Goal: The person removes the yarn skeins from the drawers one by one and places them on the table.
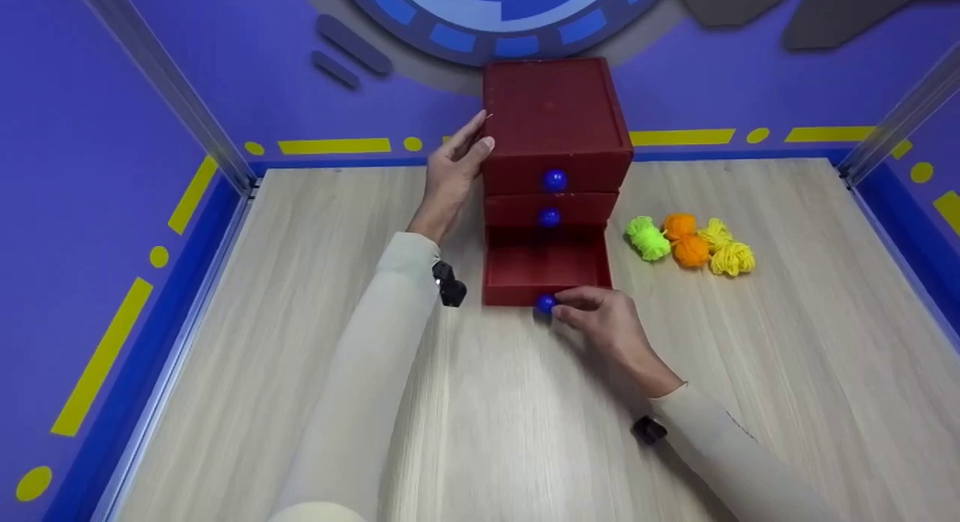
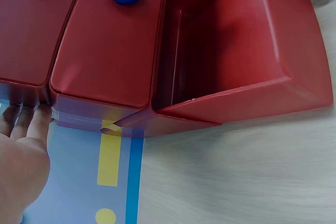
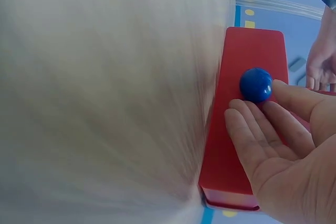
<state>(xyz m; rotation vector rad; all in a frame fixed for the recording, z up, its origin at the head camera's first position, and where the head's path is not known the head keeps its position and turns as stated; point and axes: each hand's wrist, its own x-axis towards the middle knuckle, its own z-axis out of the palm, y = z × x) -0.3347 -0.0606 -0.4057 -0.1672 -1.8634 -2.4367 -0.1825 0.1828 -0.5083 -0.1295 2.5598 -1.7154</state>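
Note:
A dark red three-drawer cabinet [image 1: 555, 106] stands against the back wall, with round blue knobs on its drawers. Its bottom drawer [image 1: 525, 295] is pulled out, and the part of its inside that shows in the left wrist view holds nothing. My left hand [image 1: 448, 178] rests along the cabinet's upper left side, fingers mostly straight. At the front, my right hand [image 1: 606, 323] pinches the bottom drawer's blue knob [image 3: 255, 84] between thumb and index finger. The middle drawer [image 2: 107, 45] and the top drawer [image 2: 34, 30] are closed.
Right of the cabinet lie bundles of yarn on the wooden table [image 1: 795, 372]: one lime green [image 1: 648, 238], one orange [image 1: 685, 241] and one yellow [image 1: 726, 248]. Blue-purple panels [image 1: 97, 132] with yellow marks enclose the table at the back and sides.

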